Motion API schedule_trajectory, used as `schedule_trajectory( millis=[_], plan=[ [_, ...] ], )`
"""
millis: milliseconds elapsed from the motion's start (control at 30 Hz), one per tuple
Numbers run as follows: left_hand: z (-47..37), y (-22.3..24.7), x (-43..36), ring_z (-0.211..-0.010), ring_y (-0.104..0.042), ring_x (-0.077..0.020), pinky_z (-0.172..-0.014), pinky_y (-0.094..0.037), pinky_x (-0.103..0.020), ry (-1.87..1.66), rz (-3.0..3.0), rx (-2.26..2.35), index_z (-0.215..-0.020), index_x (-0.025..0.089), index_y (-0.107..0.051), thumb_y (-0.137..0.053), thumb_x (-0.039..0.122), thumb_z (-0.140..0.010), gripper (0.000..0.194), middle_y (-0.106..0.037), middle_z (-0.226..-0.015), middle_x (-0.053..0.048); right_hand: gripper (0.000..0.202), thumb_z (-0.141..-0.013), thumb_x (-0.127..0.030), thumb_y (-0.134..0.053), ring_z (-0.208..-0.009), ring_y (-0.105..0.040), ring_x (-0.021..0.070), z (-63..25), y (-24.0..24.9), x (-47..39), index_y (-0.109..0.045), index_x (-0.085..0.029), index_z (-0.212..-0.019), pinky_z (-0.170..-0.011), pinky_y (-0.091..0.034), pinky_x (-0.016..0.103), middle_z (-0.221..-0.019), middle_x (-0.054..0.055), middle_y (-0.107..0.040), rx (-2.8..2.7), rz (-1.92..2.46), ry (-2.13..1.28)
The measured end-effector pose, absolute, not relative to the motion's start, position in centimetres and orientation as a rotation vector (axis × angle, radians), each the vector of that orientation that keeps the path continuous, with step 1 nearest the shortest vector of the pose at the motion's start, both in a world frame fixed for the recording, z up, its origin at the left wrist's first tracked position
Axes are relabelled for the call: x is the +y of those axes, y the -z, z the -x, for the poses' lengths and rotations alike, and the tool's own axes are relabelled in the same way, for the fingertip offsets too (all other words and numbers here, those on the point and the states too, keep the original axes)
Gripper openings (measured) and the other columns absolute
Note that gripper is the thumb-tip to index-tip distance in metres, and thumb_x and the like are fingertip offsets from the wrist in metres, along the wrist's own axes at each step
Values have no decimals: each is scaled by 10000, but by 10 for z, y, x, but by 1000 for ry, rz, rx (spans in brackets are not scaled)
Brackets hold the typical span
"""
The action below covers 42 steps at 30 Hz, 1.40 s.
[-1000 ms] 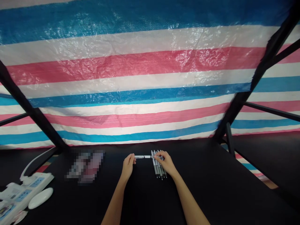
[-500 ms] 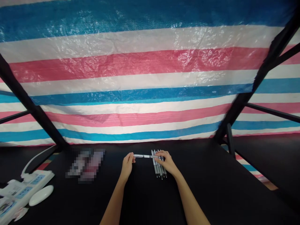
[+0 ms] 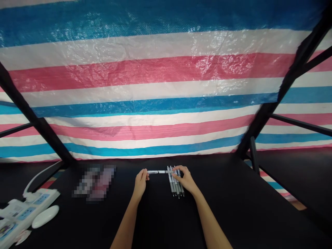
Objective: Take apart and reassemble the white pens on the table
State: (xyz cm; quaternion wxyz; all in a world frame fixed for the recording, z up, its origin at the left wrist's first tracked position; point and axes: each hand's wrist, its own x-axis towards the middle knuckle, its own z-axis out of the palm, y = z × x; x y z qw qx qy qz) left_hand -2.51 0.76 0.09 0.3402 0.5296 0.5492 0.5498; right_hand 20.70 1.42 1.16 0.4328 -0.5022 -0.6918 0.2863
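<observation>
A white and grey pen is held level above the black tabletop. My left hand pinches its left end, fingers closed. At the grey right end, the thumb and fingers of my right hand are closed around the tip, which they partly hide. Several similar pens lie side by side below, with their grey tips toward me. The held pen crosses over their far ends, and my right hand covers part of the bundle.
A white power strip with plugs and a cable sits at the left, beside a white oval object. Two blurred flat items lie left of my hands. Black frame bars and a striped sheet stand behind the table.
The fingers of my right hand have slid slightly right toward the pen's tip, so more of its grey end shows. My left hand stays almost where it was.
</observation>
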Motion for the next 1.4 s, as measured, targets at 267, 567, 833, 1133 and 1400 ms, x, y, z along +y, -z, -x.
schedule_trajectory(
  millis=[267,567,833,1133,1400],
  plan=[
    [24,-4,8,-497,-470,-129,-519,-379,-247,-1453,-1361,1441,-547,191,-449,-424,607,-755,465,-458,-501,17,233,-816,-421,-503,-905,-526,244,-203,-11,14,-658,-247,-808,-848,-353,390,-885,47,-655,-1733,1271,-614],
    [28,5,11,-502,-455,-122,-526,-373,-242,-1468,-1335,1425,-552,191,-452,-423,612,-760,470,-445,-516,21,133,-739,-356,-611,-981,-523,249,-205,-18,10,-655,-241,-790,-888,-343,384,-939,47,-647,-1765,1171,-684],
    [30,7,12,-515,-466,-127,-535,-372,-244,-1470,-1308,1442,-560,193,-450,-422,603,-761,457,-448,-524,21,147,-757,-366,-600,-946,-536,241,-205,-9,16,-647,-237,-811,-858,-363,368,-907,50,-655,-1751,1148,-625],
    [27,2,7,-509,-457,-122,-532,-359,-240,-1460,-1407,1477,-570,191,-441,-376,565,-807,448,-444,-524,26,494,-876,-470,-390,-879,-529,210,-199,-12,13,-604,-212,-513,-831,-346,336,-815,41,-647,-1803,1190,-665],
    [24,-7,1,-528,-499,-130,-562,-401,-251,-1456,-1611,1475,-742,192,-562,-451,473,-803,309,-491,-573,22,581,-852,-533,-369,-810,-531,205,-197,-9,17,-500,-201,-393,-816,-343,314,-656,45,-591,-1610,1230,-721]
  ],
)
